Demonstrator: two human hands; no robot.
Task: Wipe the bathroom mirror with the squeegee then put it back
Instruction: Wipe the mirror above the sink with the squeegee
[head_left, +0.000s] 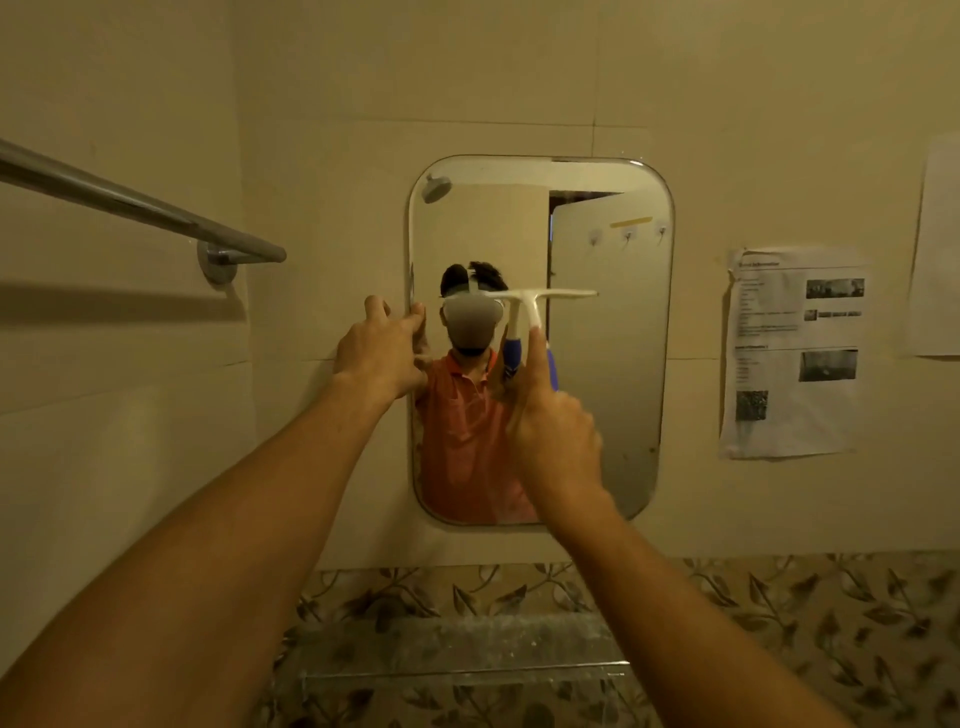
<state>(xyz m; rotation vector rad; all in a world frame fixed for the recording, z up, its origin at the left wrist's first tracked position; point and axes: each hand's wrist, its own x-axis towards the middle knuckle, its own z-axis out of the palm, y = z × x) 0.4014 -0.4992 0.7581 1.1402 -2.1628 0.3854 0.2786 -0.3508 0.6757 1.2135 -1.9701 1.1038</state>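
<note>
Holding the white plastic squeegee (540, 306) in my right hand (553, 431), fingers curled round its lower handle, I see it before the mirror (613, 364), near mid-height. Its T stands upright: the handle rises from my fist and the thin blade bar lies level, ends pointing left and right. My left hand (382, 353) grips the mirror's left edge with bent fingers. The mirror is tall, smooth, round-cornered. Left of it juts a round metal towel bar (140, 208); right of it hangs a crinkled printed sheet (795, 353)

A towel bar (140, 208), taped paper sheet (792, 353), and glass shelf (457, 670).
</note>
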